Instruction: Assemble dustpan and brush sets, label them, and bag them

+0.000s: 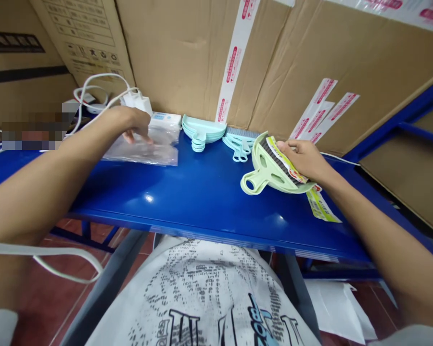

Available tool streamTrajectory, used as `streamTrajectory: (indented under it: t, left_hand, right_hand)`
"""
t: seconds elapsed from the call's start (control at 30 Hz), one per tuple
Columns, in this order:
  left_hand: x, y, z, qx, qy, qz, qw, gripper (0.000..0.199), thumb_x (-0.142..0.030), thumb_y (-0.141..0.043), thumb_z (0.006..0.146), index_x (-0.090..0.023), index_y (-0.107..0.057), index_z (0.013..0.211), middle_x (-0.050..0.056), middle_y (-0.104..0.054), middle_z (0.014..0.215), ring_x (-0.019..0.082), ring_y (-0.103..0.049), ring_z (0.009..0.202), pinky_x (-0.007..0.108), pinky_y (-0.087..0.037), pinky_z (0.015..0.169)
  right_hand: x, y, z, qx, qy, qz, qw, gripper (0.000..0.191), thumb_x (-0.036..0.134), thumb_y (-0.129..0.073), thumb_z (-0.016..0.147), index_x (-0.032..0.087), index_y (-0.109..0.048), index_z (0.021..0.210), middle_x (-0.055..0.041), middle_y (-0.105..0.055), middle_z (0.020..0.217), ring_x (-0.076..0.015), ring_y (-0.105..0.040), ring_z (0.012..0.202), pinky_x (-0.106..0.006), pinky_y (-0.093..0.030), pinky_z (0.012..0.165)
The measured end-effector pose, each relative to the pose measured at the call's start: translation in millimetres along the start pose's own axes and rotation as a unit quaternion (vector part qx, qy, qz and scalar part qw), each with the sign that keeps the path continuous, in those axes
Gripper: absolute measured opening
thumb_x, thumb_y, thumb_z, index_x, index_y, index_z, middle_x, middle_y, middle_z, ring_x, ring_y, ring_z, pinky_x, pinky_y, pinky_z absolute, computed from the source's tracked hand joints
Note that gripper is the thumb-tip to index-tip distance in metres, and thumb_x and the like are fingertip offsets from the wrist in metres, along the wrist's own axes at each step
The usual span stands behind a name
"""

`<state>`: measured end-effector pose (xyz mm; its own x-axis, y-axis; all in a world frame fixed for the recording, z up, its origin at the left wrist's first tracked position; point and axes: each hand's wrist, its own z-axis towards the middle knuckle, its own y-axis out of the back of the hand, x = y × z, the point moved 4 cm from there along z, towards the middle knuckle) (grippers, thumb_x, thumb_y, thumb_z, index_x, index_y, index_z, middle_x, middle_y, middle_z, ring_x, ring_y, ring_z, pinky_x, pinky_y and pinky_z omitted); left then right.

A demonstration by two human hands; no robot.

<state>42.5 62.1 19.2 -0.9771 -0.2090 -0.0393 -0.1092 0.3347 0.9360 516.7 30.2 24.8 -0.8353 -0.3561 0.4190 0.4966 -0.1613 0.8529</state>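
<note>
My right hand grips a light green mini dustpan with its matching brush nested in it and dark bristles showing. A yellow-green label card lies across the set under my thumb. Another label rests on the table just below that hand. At the left, my left hand is over a pile of clear plastic bags, fingers apart and the fingertips at the top bag. Between the hands sit a stack of light blue dustpans and several light blue brushes.
The blue table backs onto large cardboard boxes with red-and-white tape. A white box, a charger and looping white cables stand at the back left. A white bag lies on the tiled floor.
</note>
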Motion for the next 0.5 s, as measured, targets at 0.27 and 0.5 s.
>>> streamTrajectory:
  t: [0.27, 0.5]
  left_hand:
    - [-3.0, -0.3, -7.5, -0.005, -0.016, -0.022, 1.0, 0.066, -0.064, -0.093, 0.073, -0.01, -0.065, 0.099, -0.008, -0.056, 0.053, 0.019, -0.065, 0.079, 0.032, -0.053, 0.077]
    - [-3.9, -0.9, -6.0, -0.005, -0.015, -0.035, 0.999, 0.052, -0.048, -0.097, 0.072, -0.012, -0.064, 0.09, -0.005, -0.057, 0.059, 0.023, -0.067, 0.09, 0.033, -0.052, 0.082]
  right_hand:
    - [-0.8, 6.4, 2.2, -0.005, -0.009, -0.029, 1.0, 0.075, 0.093, -0.048, 0.09, 0.021, -0.068, 0.079, -0.0026, -0.055, 0.061, -0.0182, -0.047, 0.059, -0.032, -0.029, 0.054]
    - [-3.3, 8.6, 4.6, -0.018, -0.001, -0.044, 0.999, 0.075, 0.093, -0.048, 0.089, 0.022, -0.067, 0.076, -0.0024, -0.056, 0.059, -0.0187, -0.047, 0.057, -0.032, -0.03, 0.053]
